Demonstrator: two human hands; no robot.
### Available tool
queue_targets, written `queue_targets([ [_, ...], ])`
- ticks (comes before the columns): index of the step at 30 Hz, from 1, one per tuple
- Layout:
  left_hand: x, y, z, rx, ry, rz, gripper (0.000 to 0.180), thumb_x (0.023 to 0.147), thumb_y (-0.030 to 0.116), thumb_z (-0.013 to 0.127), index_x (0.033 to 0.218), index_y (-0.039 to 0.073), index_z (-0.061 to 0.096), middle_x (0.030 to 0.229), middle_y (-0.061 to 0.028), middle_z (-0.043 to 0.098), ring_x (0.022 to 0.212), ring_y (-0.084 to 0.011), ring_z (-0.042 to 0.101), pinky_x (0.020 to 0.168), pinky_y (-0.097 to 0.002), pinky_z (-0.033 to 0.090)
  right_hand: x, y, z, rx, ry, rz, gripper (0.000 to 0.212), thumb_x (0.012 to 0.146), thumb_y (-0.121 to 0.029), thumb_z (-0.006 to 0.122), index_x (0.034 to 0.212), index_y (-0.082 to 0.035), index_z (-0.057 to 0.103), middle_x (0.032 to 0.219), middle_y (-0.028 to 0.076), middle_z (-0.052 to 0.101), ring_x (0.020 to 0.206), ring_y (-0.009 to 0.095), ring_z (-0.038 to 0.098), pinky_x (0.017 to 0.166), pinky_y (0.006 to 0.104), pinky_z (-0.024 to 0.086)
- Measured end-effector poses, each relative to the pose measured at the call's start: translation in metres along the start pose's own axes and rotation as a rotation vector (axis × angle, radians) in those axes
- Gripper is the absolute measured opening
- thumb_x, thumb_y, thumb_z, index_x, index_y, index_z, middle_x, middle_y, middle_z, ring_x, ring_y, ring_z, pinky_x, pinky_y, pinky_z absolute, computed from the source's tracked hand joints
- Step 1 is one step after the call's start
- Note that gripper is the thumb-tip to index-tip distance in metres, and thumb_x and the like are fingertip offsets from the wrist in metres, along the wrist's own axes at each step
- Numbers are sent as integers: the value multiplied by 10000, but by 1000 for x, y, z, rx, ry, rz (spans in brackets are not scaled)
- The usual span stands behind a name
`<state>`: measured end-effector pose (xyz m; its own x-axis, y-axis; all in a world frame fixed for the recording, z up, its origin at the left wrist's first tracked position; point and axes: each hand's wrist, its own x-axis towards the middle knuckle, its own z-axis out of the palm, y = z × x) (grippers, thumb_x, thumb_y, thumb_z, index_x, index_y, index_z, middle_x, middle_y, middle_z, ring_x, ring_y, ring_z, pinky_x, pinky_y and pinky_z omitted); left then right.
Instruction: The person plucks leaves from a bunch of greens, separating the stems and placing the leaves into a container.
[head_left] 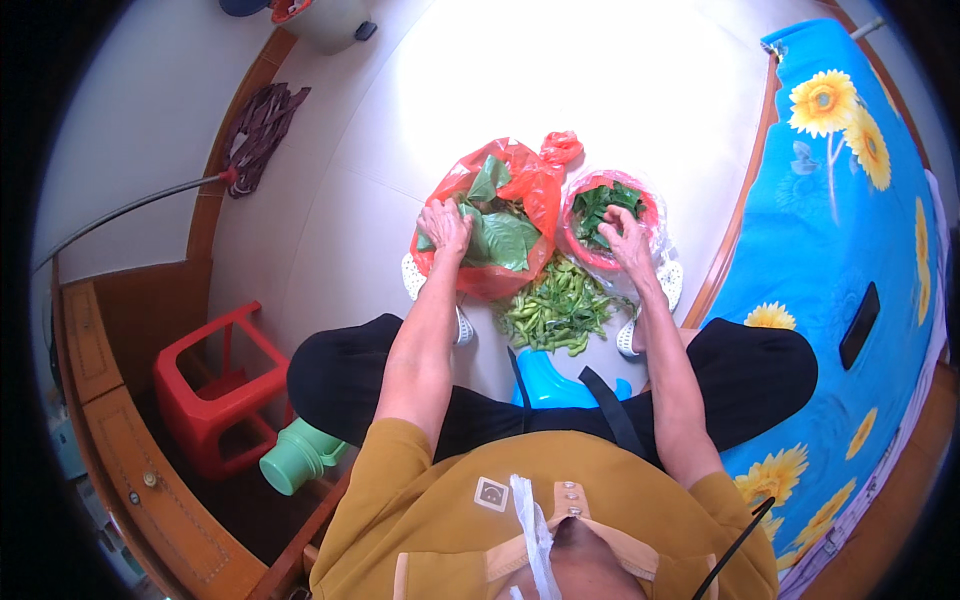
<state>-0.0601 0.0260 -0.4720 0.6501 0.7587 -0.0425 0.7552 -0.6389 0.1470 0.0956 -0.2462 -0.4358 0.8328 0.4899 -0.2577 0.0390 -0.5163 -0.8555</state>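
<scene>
My left hand (pixel 446 228) is closed on a broad green leaf (pixel 500 240) at the left side of a red plastic bag (pixel 543 200). More large leaves and some stems lie in the bag. My right hand (pixel 627 243) is over a red-rimmed basin (pixel 590 258) lined with a clear plastic bag. Its fingers are bent and apart, just above dark green leaf pieces (pixel 592 207) in the basin; I see nothing held in them. A pile of green bean pods (pixel 562 308) lies on the floor between bag and basin, nearer to me.
A knotted red bag (pixel 561 148) touches the far side. Between my legs is a blue plastic seat (pixel 560 385). At left are a red stool (pixel 215 400), a green thermos (pixel 300 455) and a wooden cabinet (pixel 150 480). A sunflower-patterned bed (pixel 830 250) with a black phone (pixel 859 325) stands right.
</scene>
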Motion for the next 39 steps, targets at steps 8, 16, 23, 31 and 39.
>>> queue_targets([
  [8, -9, -4, -7, -163, 281, 140, 288, 712, 101, 584, 996, 101, 626, 1072, -75, 585, 907, -230, 575, 832, -393, 387, -18, -30, 14, -1, -70, -181, 358, 788, -164, 594, 1106, -5, 555, 1014, 149, 614, 926, 236, 603, 825, 320, 469],
  [16, -31, 7, -83, -430, 324, 256, 456, 761, -27, 464, 1202, 75, 523, 1058, -118, 608, 951, -277, 566, 861, -386, 390, -32, -79, 22, 98, -93, -284, 347, 785, -127, 582, 1110, -13, 538, 1016, 156, 591, 929, 259, 599, 812, 345, 471],
  [23, -28, 5, -84, -387, 270, 261, 539, 799, -33, 406, 1331, 31, 350, 1125, -136, 585, 1067, -300, 526, 1031, -484, 258, -34, -93, 33, 27, -52, -417, 338, 782, -100, 573, 1107, -17, 532, 1056, 156, 578, 975, 301, 578, 842, 363, 458],
  [31, -63, 40, -165, -617, 157, 474, 598, 768, -89, 378, 1344, 67, 342, 1086, -87, 603, 1051, -267, 543, 1040, -481, 236, -46, -150, 10, 162, -163, -367, 473, 798, -271, 649, 1166, -8, 511, 1129, 169, 562, 1067, 270, 548, 902, 356, 440],
  [39, -108, 60, -180, -881, -63, 401, 567, 777, -133, 350, 1293, 84, 445, 1046, -105, 615, 986, -189, 583, 883, -304, 434, -62, -139, 5, 585, -754, -10, 265, 862, -204, 594, 1074, -51, 548, 933, -9, 563, 851, 51, 527, 758, 210, 437],
])
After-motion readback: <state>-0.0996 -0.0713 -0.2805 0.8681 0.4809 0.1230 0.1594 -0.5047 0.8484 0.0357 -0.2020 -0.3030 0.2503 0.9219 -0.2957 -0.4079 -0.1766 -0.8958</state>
